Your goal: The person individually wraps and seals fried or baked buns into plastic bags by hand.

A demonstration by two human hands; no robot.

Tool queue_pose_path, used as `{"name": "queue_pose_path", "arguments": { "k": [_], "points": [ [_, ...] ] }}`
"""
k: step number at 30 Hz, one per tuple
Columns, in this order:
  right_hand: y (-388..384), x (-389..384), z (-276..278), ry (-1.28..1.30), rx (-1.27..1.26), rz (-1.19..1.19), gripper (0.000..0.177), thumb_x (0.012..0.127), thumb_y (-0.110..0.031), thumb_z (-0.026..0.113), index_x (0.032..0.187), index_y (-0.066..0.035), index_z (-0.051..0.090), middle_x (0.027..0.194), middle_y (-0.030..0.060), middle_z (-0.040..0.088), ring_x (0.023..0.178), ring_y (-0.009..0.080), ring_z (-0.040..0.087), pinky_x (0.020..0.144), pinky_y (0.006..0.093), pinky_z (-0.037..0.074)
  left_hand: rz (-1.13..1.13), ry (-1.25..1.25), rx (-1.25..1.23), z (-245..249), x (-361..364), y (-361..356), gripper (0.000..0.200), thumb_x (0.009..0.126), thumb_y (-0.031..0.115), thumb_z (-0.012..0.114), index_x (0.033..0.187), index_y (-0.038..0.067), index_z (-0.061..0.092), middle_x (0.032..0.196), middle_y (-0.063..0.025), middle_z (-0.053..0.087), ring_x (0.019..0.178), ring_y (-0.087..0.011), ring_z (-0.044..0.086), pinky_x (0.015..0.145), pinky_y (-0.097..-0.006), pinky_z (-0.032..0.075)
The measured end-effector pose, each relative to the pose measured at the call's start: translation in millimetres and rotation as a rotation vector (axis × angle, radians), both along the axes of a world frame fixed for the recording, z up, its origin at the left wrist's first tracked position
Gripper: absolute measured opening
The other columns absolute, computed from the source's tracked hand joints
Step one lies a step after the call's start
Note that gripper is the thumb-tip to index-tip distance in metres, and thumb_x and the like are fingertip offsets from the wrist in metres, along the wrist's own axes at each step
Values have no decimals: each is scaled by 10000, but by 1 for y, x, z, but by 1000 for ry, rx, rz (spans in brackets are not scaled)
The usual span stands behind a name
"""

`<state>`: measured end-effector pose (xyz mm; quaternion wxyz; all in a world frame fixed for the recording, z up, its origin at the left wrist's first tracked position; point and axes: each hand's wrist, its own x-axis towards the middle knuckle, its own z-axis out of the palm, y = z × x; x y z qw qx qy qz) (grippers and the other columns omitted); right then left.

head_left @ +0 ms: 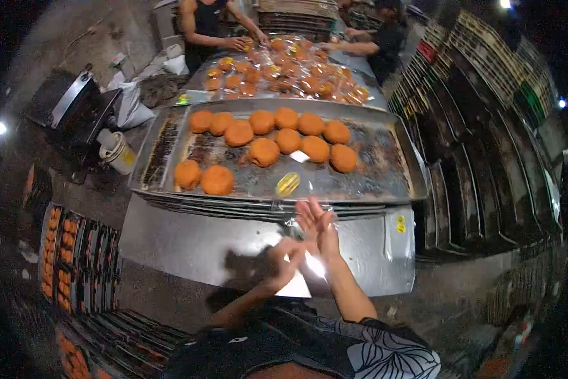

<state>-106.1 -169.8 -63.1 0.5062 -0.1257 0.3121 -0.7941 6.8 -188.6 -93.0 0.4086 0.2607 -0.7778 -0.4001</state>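
Note:
Above the steel table's near part, my left hand (285, 262) has its fingers bent and close together, near the right palm; whatever may be between them is too small to make out. My right hand (316, 226) is raised at the tray's front edge, palm showing and fingers spread. Clear plastic shows faintly about its fingers. Just beyond lies a clear wrapper with a yellow label (288, 184) on the metal baking tray (372, 183). Several round orange-brown buns (263, 152) rest on the tray, mostly towards its back and left.
Behind the tray, wrapped buns (290, 69) are heaped on a table, with a person on each side. Yellow stickers (400, 223) are at the steel table's right. Tray racks (486, 151) stand right; trays of buns (66, 252) sit lower left. A bucket (118, 155) is left.

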Motion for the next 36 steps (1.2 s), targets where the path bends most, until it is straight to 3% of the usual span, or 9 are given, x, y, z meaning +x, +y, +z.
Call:
{"name": "queue_pose_path", "arguments": {
  "k": [3, 6, 9, 13, 19, 25, 33, 35, 36],
  "points": [
    [-50, 55, 4, -347, -385, 451, 475, 864, -335, 397, 1205, -10, 339, 1201, 143, 426, 1055, 229, 468, 841, 314, 418, 68, 570, 615, -29, 33, -71, 287, 821, 190, 483, 1045, 12, 461, 836, -92, 554, 681, -175, 552, 589, -265, 458],
    [-111, 105, 5, -85, 126, 913, 333, 859, -207, 437, 1081, 41, 462, 990, 128, 567, 900, 242, 562, 842, 296, 429, 13, 825, 1165, 10, 120, -125, 239, 852, 231, 425, 1002, 50, 468, 828, -87, 548, 743, -154, 555, 595, -256, 475],
    [-245, 105, 24, 1706, 64, 320, 211, 766, -194, 547, 723, 12, 563, 697, 197, 581, 623, 287, 565, 590, 372, 459, 338, 1118, 880, -14, 179, -157, 281, 855, 254, 407, 1046, 55, 456, 778, -56, 535, 805, -176, 548, 671, -296, 477],
    [-443, 59, -57, 2512, 285, -283, 542, 770, -437, 473, 1219, -150, 377, 1165, 230, 415, 987, 383, 461, 819, 461, 369, 553, 1307, 921, 24, 211, -188, 318, 853, 223, 403, 1105, 31, 418, 826, -89, 569, 743, -219, 566, 661, -332, 481],
    [-360, 51, 2, 2183, 665, 561, 675, 715, -563, 479, 1269, -206, 332, 1289, 189, 295, 1098, 368, 390, 916, 472, 286, 625, 1308, 764, 25, 267, -224, 460, 829, 234, 384, 1234, 54, 265, 1077, -126, 457, 935, -304, 507, 823, -465, 425],
    [-203, 150, 43, 2058, -255, -288, 737, 534, -280, 713, 1172, -46, 429, 1043, 94, 509, 875, 278, 454, 762, 385, 323, 445, 1137, 635, 23, 175, -240, 500, 870, 341, 349, 1268, 74, 206, 1259, -206, 282, 1128, -382, 359, 912, -492, 328],
    [-134, 125, 48, 1828, 221, -690, 969, 498, -144, 746, 1279, 47, 206, 900, 137, 562, 671, 270, 472, 596, 345, 405, -234, 1014, 1113, 27, 74, -154, 504, 812, 288, 422, 1219, 19, 295, 1164, -154, 397, 1035, -294, 441, 887, -396, 362],
    [-120, 108, 42, 1759, 288, -526, 968, 537, -127, 741, 1293, 35, 159, 895, 160, 551, 704, 273, 494, 620, 343, 428, 13, 316, 433, -77, 74, -161, 543, 786, 327, 456, 1199, 9, 307, 1147, -180, 396, 1028, -291, 438, 871, -395, 376],
    [-109, 97, 32, 1510, 75, -478, 967, 562, -97, 733, 1306, 8, 125, 937, 157, 518, 742, 230, 512, 646, 311, 445, -45, 818, 862, -24, 51, -147, 501, 792, 303, 463, 1160, -10, 329, 1083, -187, 438, 973, -274, 469, 819, -391, 409]
  ]
}}
